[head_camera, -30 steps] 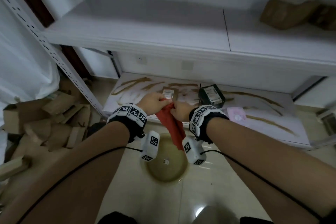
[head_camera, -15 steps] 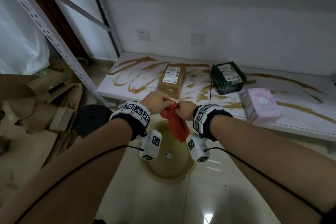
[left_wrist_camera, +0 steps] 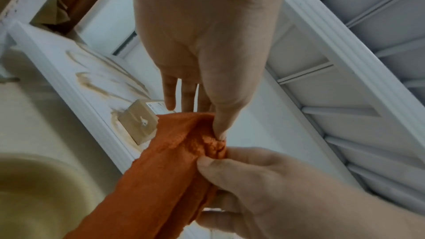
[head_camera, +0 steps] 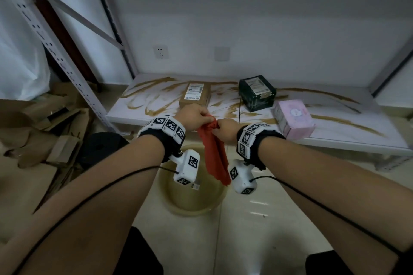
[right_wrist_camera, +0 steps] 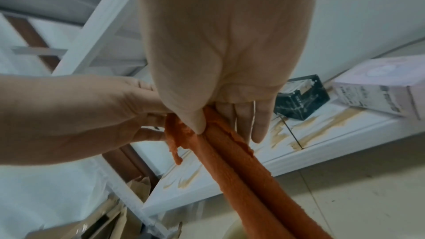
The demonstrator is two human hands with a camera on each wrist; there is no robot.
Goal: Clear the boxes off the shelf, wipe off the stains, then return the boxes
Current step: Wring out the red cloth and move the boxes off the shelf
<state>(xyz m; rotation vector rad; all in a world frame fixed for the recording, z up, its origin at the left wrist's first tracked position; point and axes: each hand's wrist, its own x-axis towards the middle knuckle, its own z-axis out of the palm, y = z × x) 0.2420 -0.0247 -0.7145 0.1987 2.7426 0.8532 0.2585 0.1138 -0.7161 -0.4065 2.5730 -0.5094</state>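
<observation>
Camera view raised since earlier; boxes unmoved. Red cloth point(head_camera: 214, 154), folded lengthwise, is pinched at its top by left hand point(head_camera: 193, 117) and right hand point(head_camera: 225, 130), hung before the brown-streaked shelf point(head_camera: 143, 116) above a basin point(head_camera: 194, 205).

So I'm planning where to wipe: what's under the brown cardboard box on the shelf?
Brown stain streaks run up to the brown cardboard box on the white shelf and show on both sides of it. Whether they continue beneath it is hidden by the box itself.
</observation>
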